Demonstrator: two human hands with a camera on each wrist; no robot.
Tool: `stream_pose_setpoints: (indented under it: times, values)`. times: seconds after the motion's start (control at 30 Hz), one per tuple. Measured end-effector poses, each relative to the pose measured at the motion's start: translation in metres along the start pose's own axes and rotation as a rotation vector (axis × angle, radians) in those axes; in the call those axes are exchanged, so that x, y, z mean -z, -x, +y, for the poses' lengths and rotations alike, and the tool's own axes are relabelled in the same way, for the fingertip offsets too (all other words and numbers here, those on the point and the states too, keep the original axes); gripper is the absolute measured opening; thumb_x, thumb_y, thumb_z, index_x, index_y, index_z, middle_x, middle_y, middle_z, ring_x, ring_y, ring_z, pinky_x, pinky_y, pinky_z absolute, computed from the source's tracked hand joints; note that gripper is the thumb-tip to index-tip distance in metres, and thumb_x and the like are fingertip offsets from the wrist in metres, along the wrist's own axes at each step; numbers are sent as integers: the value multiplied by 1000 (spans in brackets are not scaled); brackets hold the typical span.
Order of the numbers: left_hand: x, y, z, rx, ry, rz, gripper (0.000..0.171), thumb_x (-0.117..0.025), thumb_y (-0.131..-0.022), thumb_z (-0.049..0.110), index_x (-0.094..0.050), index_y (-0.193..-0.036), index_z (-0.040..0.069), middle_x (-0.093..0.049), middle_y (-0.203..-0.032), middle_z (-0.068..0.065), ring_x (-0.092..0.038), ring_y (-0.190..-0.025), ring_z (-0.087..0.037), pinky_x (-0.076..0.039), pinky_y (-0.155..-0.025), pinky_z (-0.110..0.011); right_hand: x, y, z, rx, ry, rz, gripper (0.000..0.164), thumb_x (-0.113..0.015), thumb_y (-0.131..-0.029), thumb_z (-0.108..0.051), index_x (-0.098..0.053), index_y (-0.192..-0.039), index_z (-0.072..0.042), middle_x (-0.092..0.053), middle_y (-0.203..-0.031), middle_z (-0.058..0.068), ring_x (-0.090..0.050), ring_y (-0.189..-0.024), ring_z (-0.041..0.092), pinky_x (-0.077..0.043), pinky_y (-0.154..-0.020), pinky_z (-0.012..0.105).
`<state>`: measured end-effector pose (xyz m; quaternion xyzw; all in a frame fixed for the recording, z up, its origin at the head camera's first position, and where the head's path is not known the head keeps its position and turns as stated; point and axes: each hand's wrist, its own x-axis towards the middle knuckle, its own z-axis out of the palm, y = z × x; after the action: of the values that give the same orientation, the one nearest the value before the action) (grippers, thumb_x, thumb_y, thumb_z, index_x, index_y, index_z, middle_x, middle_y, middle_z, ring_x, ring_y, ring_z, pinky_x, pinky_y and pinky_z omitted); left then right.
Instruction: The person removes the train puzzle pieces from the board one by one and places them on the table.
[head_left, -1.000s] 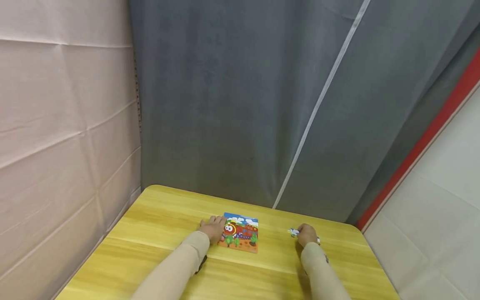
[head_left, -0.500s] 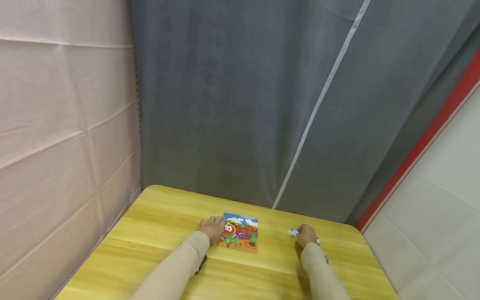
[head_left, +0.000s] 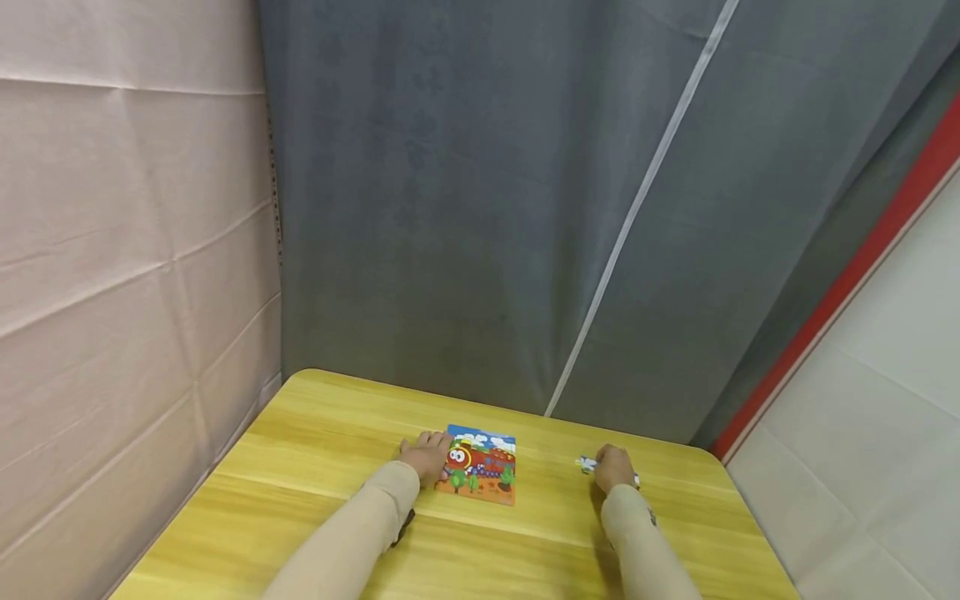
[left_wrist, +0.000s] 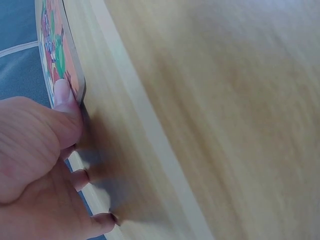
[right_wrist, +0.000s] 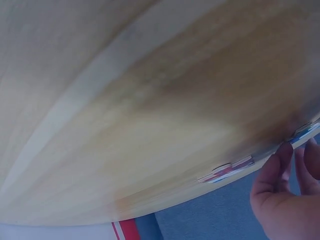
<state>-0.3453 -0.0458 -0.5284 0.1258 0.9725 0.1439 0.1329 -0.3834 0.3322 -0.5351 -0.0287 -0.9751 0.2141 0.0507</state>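
Note:
A square picture board (head_left: 483, 468) printed with a red cartoon train lies flat on the wooden table, in the head view's lower middle. My left hand (head_left: 426, 458) rests at its left edge; in the left wrist view the thumb (left_wrist: 62, 92) presses on the board's corner while the other fingertips touch the tabletop. Off to the right, my right hand (head_left: 615, 470) is lowered over small jigsaw pieces. Its curled fingertips pinch at the edge of a blue-and-white jigsaw piece (right_wrist: 305, 131). Another piece, red and white (right_wrist: 227, 170), lies beside that hand. The palm hides part of the pieces.
The yellow wood-grain table (head_left: 330, 433) has rounded far corners. A grey curtain (head_left: 465, 250) hangs right behind its far edge. Pale fabric (head_left: 135, 292) covers the left side, and a white panel (head_left: 870, 433) with a red border stands at the right.

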Motion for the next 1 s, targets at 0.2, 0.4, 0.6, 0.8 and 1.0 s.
stream_pose_setpoints:
  times: [0.2,0.4,0.6,0.8,1.0]
  values:
    - [4,3,4,-3,-18,3,67,-64,-100,23,-34,-158,11,-30,-163,-10,-21,-152,-33,-21,-115,-69,-2,-2,-15,17,-22,15,27,-51,-94,4,-64,-115,15,-60,-111,32,-57,-108,49,-49,-95,57]
    - [7,6,7,-6,10,6,66,-63,-100,17,-34,-158,9,-29,-164,-11,-21,-152,-34,-20,-116,-70,-12,-7,-47,25,-143,63,27,-57,-95,2,-65,-117,14,-63,-114,33,-59,-109,49,-50,-95,57]
    - [7,4,4,2,1,10,67,-64,-100,22,-33,-158,11,-30,-163,-10,-22,-152,-33,-22,-115,-70,-31,-12,-96,78,-291,16,23,-57,-99,0,-67,-117,11,-67,-113,27,-63,-107,43,-53,-93,54]
    - [9,8,7,5,22,8,67,-65,-100,21,-34,-158,11,-31,-163,-10,-22,-152,-33,-21,-116,-69,-45,-8,-143,138,-355,-72,20,-58,-101,-1,-67,-116,9,-68,-111,23,-65,-100,37,-56,-87,49]
    - [10,13,11,2,25,8,67,-65,-99,21,-35,-158,10,-30,-163,-10,-22,-152,-33,-21,-116,-69,-58,-3,-168,165,-348,-107,22,-60,-101,-4,-68,-117,8,-69,-111,20,-65,-97,32,-56,-87,49]
